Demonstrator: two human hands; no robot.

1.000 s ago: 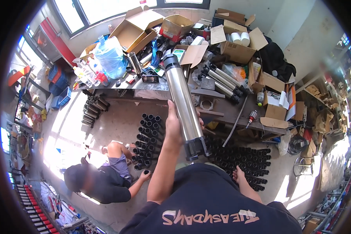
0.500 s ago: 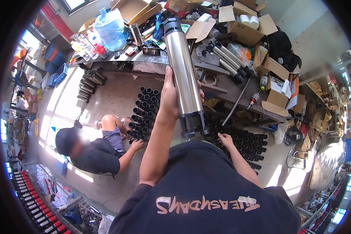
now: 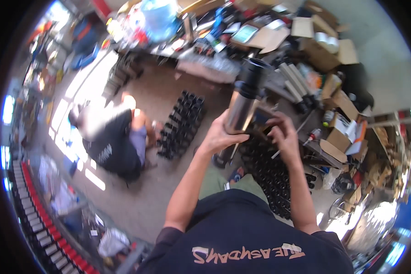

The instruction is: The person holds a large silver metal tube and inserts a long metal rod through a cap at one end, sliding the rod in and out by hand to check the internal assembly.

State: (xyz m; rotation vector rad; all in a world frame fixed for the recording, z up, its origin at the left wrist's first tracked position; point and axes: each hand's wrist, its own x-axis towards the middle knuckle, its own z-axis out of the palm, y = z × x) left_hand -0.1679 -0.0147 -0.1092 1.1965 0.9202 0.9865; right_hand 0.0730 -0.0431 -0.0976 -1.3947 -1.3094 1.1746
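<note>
In front of me my left hand (image 3: pixel 218 136) is wrapped round a shiny steel cylinder (image 3: pixel 241 112) with black fittings at its ends. It stands tilted, with its black upper end leaning right toward the workbench. The lower end is partly hidden behind my hand. Just right of the cylinder is my right hand (image 3: pixel 284 137), raised with fingers bent and apart; it appears to hold nothing. Below it on the floor stand dense rows of black cup-like parts (image 3: pixel 278 187).
A cluttered workbench (image 3: pixel 322 146) runs across the far side, with cardboard boxes (image 3: pixel 326 55), steel tubes (image 3: pixel 293 82) and a blue plastic bag (image 3: pixel 160 20). On the left a co-worker (image 3: pixel 114 141) crouches beside another group of black parts (image 3: pixel 180 123). Red-and-white items (image 3: pixel 39 219) line the lower left.
The cylinder has tipped away and lowered, turning its black upper end right. My right hand has risen from the floor parts to beside it. The whole view has shifted and blurred.
</note>
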